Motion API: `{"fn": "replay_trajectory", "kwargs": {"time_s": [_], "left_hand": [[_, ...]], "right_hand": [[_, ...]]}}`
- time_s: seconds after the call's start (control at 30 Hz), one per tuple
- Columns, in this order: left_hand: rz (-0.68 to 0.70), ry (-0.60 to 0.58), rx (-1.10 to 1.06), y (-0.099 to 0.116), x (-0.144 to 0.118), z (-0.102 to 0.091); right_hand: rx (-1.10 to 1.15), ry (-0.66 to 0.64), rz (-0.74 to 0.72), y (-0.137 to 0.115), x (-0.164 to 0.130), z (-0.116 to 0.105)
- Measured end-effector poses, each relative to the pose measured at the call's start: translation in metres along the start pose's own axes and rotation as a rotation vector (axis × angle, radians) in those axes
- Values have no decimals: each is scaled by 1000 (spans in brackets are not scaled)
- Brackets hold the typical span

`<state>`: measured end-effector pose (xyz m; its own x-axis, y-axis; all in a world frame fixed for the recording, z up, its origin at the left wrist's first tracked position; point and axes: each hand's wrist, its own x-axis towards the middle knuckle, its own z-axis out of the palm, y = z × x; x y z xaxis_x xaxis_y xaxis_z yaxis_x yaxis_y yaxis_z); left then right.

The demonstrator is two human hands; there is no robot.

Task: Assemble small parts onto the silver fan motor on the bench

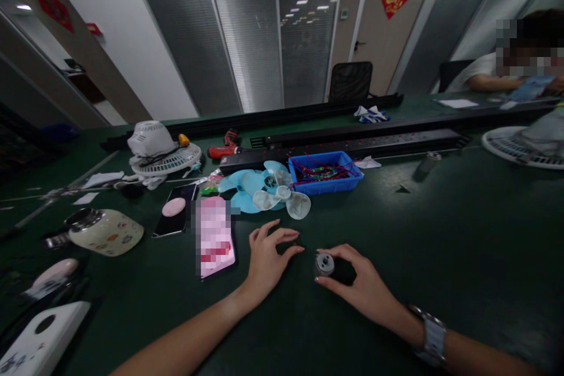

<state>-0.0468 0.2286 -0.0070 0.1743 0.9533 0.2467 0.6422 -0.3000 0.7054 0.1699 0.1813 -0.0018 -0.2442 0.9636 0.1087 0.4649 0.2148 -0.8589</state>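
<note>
My right hand [363, 285] pinches a small round metal motor [325, 264] between thumb and fingers, with its flat end and small holes facing up. To the left of it, my left hand [271, 255] hovers over the dark green table [273, 335], fingers curved and apart, and I see nothing held in it. Just beyond the left hand lie a light blue fan blade [249, 188] and a greyish translucent fan blade [298, 204], overlapping. A similar metal cylinder [430, 161] stands farther off at the right.
A blue bin [326, 179] holds wires and green circuit boards. Left are a pink phone [215, 241], a dark phone [174, 217], a cream kettle-like flask [108, 232] and a white fan part [165, 155]. A red drill [224, 145] lies near long black strips [348, 150]. Another person sits far right.
</note>
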Motion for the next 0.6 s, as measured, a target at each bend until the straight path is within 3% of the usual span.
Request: {"fn": "replay_trajectory", "kwargs": {"time_s": [0.2, 0.37, 0.6], "left_hand": [[32, -6, 89, 4, 0, -4], [87, 40, -173, 22, -3, -10], [218, -56, -303, 42, -19, -11]], "right_hand": [[-7, 3, -10, 0, 0, 1], [-46, -23, -11, 2, -1, 0], [-105, -69, -21, 2, -2, 0]]}}
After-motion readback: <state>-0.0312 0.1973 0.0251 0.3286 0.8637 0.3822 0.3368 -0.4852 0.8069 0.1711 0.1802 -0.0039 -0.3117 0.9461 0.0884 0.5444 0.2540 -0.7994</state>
